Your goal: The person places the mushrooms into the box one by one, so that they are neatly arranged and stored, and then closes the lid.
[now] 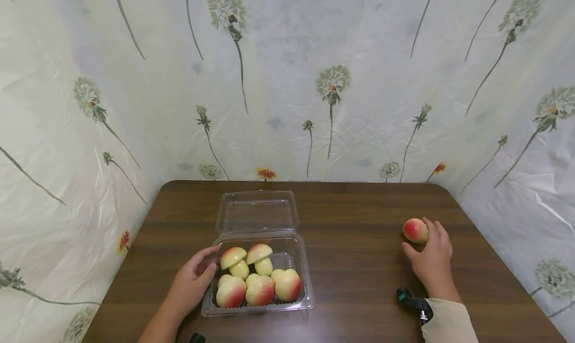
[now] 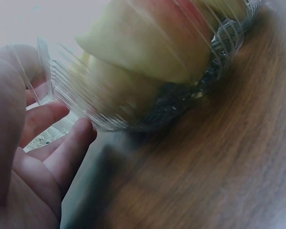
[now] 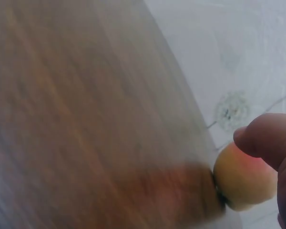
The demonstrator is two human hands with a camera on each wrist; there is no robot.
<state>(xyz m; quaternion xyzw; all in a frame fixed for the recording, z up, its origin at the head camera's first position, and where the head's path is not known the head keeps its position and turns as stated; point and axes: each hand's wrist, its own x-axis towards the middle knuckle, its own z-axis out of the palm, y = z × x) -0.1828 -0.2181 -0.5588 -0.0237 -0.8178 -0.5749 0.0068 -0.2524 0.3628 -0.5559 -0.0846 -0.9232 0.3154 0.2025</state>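
On the left of the table, a clear plastic clamshell box [image 1: 306,283] stands with its lid [image 1: 257,212] folded back. Inside are several mushroom-shaped pieces [image 1: 260,290] with red-and-yellow caps and pale stems. My left hand [image 1: 190,283] touches the box's left wall with its fingers loosely bent; the left wrist view shows the fingertips [image 2: 86,128] against the ribbed side. Toward the table's right side lies a round red-and-yellow piece [image 1: 415,230], peach-like in look. My right hand [image 1: 433,258] is spread around it, fingers along its right side and thumb [image 3: 262,140] in front.
The brown wooden table [image 1: 350,263] has rounded back corners. Behind it and at both sides hangs a pale sheet [image 1: 278,83] printed with dandelions. A black wrist strap mount [image 1: 413,300] sits beside the right sleeve [image 1: 449,322].
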